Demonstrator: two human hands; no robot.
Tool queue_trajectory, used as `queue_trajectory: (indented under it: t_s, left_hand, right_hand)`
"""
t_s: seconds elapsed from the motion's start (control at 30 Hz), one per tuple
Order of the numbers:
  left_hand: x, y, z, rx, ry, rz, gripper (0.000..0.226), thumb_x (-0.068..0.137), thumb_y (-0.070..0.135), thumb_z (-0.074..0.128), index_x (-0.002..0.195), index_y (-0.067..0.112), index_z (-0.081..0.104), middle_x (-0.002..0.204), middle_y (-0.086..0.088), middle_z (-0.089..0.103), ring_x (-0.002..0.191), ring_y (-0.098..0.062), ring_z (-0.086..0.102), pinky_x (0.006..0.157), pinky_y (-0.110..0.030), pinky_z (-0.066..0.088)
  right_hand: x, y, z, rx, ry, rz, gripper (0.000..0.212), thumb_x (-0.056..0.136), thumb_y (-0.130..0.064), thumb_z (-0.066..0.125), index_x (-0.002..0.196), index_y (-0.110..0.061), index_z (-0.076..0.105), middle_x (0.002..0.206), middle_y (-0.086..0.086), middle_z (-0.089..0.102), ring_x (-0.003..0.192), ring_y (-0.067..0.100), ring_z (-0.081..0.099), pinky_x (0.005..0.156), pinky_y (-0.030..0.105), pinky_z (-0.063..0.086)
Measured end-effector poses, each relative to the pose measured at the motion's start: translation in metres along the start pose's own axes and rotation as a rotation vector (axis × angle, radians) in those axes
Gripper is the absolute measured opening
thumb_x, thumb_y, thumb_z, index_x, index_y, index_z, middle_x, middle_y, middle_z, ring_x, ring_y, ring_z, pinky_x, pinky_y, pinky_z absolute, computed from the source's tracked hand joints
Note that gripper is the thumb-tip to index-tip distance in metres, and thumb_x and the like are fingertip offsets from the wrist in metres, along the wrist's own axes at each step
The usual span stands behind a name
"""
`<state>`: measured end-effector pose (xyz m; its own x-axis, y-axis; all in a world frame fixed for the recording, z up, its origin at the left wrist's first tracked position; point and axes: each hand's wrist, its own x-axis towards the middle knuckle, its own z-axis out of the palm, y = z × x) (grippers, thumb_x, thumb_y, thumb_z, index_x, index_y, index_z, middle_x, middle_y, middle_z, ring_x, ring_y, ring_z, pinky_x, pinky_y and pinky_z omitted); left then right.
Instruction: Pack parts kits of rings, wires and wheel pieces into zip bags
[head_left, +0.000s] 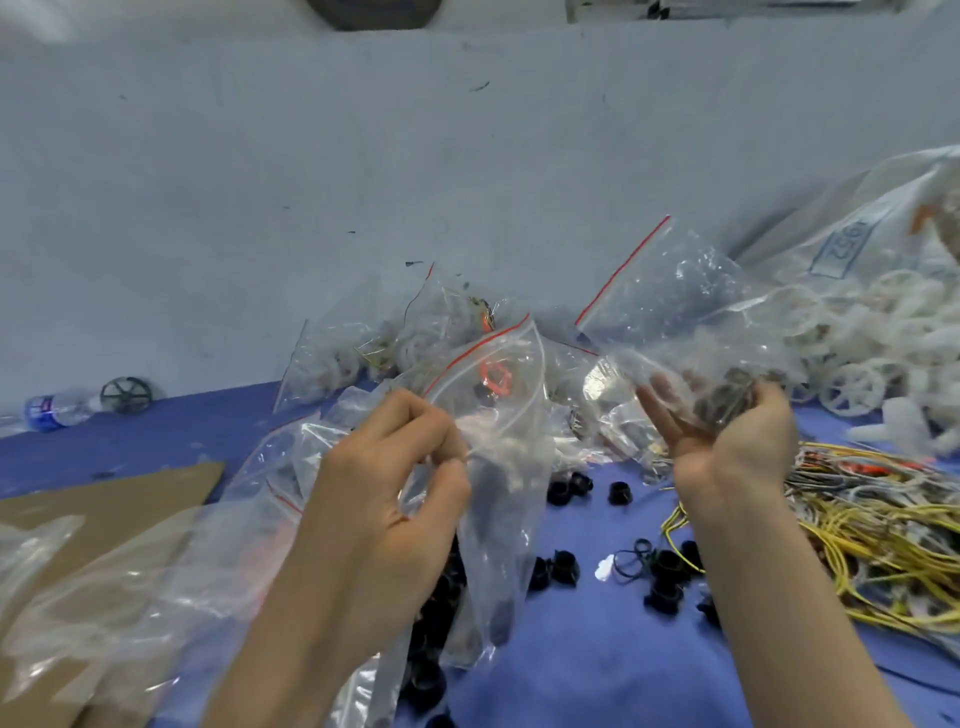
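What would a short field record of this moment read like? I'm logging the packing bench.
left hand: pinches the left zip bag, which holds an orange ring
right hand: grips the right zip bag at its bottom, dark parts inside
table: blue cover
loose parts: black rings centre; yellow wires right; white wheel pieces spilling from a sack
other: water bottle, cardboard at left

Red-zip bag (511, 431) upright, orange ring (496, 378) showing through; second bag (691, 312) tilted rightward; black rings (563, 566) scattered below; yellow wires (883, 551) right.
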<state>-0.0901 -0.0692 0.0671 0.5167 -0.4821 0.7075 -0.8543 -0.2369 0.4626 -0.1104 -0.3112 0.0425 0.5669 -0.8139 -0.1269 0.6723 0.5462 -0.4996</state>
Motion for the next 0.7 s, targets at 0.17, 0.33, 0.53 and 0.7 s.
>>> queue_trajectory:
  t_s: [0.17,0.33,0.53,0.7]
  left_hand:
    - [-0.004,0.008,0.018,0.022,-0.08,0.026,0.016,0.075,0.029,0.039,0.062,0.02,0.044,0.082,0.009,0.044,0.079,-0.009,0.047,0.069,-0.01,0.032]
    - [-0.005,0.015,0.026,-0.051,-0.15,0.101,0.014,0.073,0.019,0.038,0.06,0.015,0.04,0.095,0.004,0.044,0.085,-0.011,0.046,0.072,-0.01,0.03]
    - [-0.006,0.013,0.023,-0.047,-0.104,0.152,0.018,0.077,-0.001,0.046,0.06,0.003,0.053,0.102,-0.004,0.047,0.088,-0.021,0.052,0.074,-0.03,0.042]
    - [-0.006,0.01,0.025,-0.117,-0.132,0.149,0.021,0.077,0.015,0.037,0.065,0.006,0.052,0.106,-0.006,0.048,0.097,-0.024,0.052,0.08,-0.034,0.043]
  right_hand:
    - [-0.035,-0.043,0.015,0.036,-0.213,-0.029,0.018,0.097,-0.016,0.048,0.08,-0.012,0.05,0.06,0.0,0.063,0.049,0.008,0.062,0.046,0.017,0.049]
    - [-0.069,-0.041,0.028,-0.164,-0.785,-0.082,0.015,0.089,-0.014,0.054,0.079,-0.022,0.061,0.062,-0.003,0.064,0.047,0.01,0.059,0.041,0.013,0.042]
    - [-0.082,-0.022,0.026,-0.636,-1.202,0.117,0.014,0.088,-0.008,0.052,0.097,0.002,0.056,0.059,-0.007,0.06,0.045,0.012,0.055,0.043,0.022,0.048]
    - [-0.076,-0.02,0.021,-0.991,-1.132,0.09,0.012,0.088,0.005,0.055,0.081,0.002,0.065,0.062,0.01,0.056,0.048,0.018,0.054,0.045,0.025,0.048]
